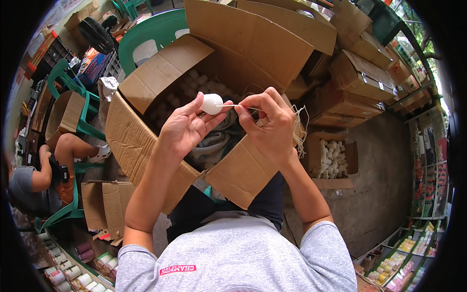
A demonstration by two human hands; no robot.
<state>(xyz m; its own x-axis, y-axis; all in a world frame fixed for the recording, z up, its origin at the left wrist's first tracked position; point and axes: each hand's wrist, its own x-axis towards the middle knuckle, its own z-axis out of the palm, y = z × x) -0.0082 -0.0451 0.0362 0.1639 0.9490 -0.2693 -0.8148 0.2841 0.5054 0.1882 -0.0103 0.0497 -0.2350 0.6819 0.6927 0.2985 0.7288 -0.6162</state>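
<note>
A rounded white candle sits between the thumb and fingers of my left hand, whose palm is turned up. From its right side a thin white wick sticks out. My right hand pinches that wick between thumb and forefinger. Both hands are above a large open cardboard box, where many white rounded candles lie toward the back. A grey cloth lies nearer to me in the box. Beside my right hand, a bundle of loose white wicks hangs over the box's right flap.
To the right on the floor stands a smaller box filled with white candles. Stacked cartons rise behind it. A green chair is beyond the big box. At left another person sits near an open carton.
</note>
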